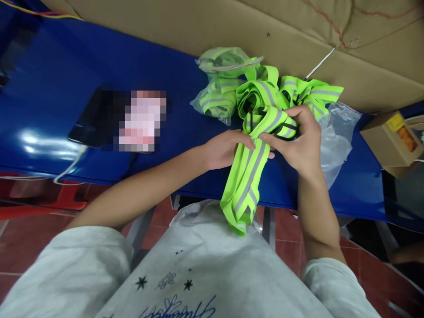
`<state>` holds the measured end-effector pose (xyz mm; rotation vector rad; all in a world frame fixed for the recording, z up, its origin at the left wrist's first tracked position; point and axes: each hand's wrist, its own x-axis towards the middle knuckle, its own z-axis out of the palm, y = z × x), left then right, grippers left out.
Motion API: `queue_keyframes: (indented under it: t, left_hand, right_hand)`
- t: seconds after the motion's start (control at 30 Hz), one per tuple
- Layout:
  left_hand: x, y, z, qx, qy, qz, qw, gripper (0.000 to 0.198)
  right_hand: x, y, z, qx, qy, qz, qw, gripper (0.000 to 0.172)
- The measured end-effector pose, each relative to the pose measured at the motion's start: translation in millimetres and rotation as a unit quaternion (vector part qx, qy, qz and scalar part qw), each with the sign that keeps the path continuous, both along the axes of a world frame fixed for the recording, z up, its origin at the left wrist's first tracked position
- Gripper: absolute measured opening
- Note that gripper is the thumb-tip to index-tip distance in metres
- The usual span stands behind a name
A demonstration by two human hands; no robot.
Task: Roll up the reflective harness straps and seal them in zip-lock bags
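A neon-green reflective strap (247,176) with grey stripes is held folded between both hands, its lower end hanging over the table edge towards my shirt. My left hand (228,148) grips it from the left, thumb on top. From the right, my right hand (300,137) pinches the upper bundle, where black buckles or clips show. Right behind my hands sits a rolled green strap (255,95). More green straps (311,92) lie loose beyond my right hand. A clear plastic bag (218,88) with rolled green straps is at the back left.
On the blue table (165,57), a black phone (88,123) with a white cable lies left, beside a pixelated patch. An empty-looking clear bag (338,137) is at right, near a small cardboard box (391,137). Large brown cardboard (232,26) borders the back.
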<state>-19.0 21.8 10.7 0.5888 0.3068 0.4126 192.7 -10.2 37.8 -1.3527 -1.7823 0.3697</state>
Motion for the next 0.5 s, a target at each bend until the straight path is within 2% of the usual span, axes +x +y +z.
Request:
queue_keyframes:
  t: [0.1,0.17,0.27,0.4,0.5]
  left_hand:
    - [1,-2,3.0,-0.027,-0.002,-0.026,0.999,0.029]
    - [2,-5,5.9,-0.007,0.010,-0.011,1.000,0.028]
    - [3,-5,8.4,0.032,0.035,0.037,0.998,0.040]
    - [2,4,9.7,0.030,0.076,0.131,0.988,0.036]
    - [-2,11,13.5,0.023,0.082,0.160,0.984,0.029]
  right_hand:
    - [-1,-2,-2.5,0.058,-0.080,-0.035,0.994,0.042]
    - [0,-3,-2.9,0.059,-0.129,-0.017,0.990,0.035]
    - [-1,-3,-1.6,0.032,-0.167,0.035,0.985,0.031]
    - [-3,-1,0.7,0.007,-0.144,0.132,0.981,0.050]
    - [0,4,0.5,0.002,-0.087,0.116,0.989,0.051]
